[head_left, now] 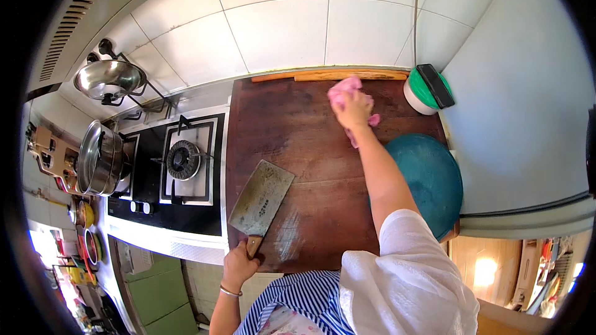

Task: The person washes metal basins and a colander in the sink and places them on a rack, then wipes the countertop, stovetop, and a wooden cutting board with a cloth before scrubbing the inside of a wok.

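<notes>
White sleeve (406, 273) overlapping teal basin (431, 180), hands (241, 265) (355, 111) gripping cleaver (264, 193) and pink cloth (339, 92), stove (141, 177) alongside

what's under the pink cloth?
Brown wooden tabletop shows around the pink cloth; the right hand is on top. The spot directly beneath is covered, so anything there can't be seen.
</notes>
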Demonstrator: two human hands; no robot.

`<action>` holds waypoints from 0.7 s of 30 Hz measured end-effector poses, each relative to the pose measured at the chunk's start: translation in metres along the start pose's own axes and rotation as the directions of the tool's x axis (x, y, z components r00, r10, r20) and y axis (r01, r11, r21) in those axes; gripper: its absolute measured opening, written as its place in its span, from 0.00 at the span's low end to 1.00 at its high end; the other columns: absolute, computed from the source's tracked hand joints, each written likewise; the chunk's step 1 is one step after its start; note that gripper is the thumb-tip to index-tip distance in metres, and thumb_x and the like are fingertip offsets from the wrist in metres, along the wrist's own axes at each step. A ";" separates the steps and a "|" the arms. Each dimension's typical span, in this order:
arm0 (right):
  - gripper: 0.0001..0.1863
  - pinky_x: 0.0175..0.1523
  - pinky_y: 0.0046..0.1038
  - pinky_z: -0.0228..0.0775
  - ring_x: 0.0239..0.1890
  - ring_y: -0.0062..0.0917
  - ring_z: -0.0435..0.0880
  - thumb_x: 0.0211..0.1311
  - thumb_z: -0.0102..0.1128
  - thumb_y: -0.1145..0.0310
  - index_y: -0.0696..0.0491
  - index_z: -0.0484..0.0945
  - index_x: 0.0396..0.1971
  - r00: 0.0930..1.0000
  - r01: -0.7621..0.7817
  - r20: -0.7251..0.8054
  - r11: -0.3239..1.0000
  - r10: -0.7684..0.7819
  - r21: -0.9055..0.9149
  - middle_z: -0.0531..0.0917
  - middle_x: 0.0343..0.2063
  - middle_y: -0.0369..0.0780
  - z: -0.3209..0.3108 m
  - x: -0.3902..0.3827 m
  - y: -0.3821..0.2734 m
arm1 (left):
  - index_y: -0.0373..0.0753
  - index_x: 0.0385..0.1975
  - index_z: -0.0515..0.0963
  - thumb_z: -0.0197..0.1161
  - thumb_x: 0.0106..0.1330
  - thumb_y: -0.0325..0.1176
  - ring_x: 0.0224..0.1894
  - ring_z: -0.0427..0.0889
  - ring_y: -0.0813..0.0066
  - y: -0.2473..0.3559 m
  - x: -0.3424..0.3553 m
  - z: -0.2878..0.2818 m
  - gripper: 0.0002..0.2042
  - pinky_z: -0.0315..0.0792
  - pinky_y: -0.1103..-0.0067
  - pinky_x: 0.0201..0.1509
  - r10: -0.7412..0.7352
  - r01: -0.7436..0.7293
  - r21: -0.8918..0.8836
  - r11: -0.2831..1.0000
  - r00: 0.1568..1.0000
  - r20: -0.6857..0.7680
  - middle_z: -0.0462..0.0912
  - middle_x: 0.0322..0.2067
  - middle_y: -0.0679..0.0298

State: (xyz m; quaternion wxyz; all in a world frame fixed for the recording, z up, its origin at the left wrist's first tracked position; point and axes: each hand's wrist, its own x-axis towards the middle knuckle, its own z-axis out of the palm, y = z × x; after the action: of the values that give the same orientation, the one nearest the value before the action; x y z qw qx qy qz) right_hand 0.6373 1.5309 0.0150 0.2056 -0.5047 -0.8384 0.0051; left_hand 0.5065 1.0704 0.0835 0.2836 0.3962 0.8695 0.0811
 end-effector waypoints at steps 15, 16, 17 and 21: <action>0.12 0.54 0.45 0.52 0.50 0.40 0.66 0.50 0.55 0.60 0.43 0.75 0.36 0.859 0.441 0.002 0.742 -0.512 0.505 0.69 0.46 0.45 -0.126 -0.353 -0.164 | 0.37 0.19 0.67 0.52 0.41 0.21 0.16 0.63 0.82 -0.073 -0.038 0.009 0.05 0.58 0.84 0.18 -0.097 -0.107 -0.759 0.642 0.971 -0.219 0.67 0.15 0.70; 0.11 0.53 0.44 0.53 0.49 0.39 0.67 0.50 0.54 0.60 0.43 0.75 0.35 0.849 0.449 -0.002 0.719 -0.529 0.531 0.70 0.45 0.44 -0.125 -0.359 -0.164 | 0.37 0.19 0.66 0.52 0.41 0.21 0.15 0.64 0.81 -0.070 -0.038 0.006 0.05 0.58 0.84 0.17 -0.102 -0.103 -0.771 0.629 0.972 -0.213 0.67 0.15 0.69; 0.11 0.52 0.43 0.54 0.48 0.38 0.68 0.50 0.53 0.60 0.43 0.75 0.35 0.837 0.458 -0.007 0.693 -0.548 0.556 0.70 0.44 0.43 -0.127 -0.364 -0.160 | 0.37 0.19 0.66 0.52 0.41 0.21 0.14 0.64 0.81 -0.068 -0.038 0.004 0.05 0.59 0.84 0.17 -0.093 -0.109 -0.776 0.621 0.973 -0.211 0.67 0.15 0.69; 0.05 0.39 0.41 0.58 0.35 0.32 0.72 0.48 0.52 0.61 0.40 0.74 0.27 0.786 0.525 -0.009 0.660 -0.618 0.537 0.71 0.30 0.36 -0.134 -0.344 -0.132 | 0.36 0.19 0.66 0.53 0.40 0.22 0.15 0.64 0.81 -0.061 -0.039 -0.003 0.06 0.59 0.83 0.17 -0.130 -0.107 -0.791 0.602 0.965 -0.230 0.66 0.15 0.69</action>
State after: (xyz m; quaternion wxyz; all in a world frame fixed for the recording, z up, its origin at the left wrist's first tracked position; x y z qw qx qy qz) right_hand 0.7127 1.1475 0.0489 0.2491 -0.1384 -0.9360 0.2067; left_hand 0.4863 1.0009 0.0802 0.3126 0.2077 0.7737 0.5104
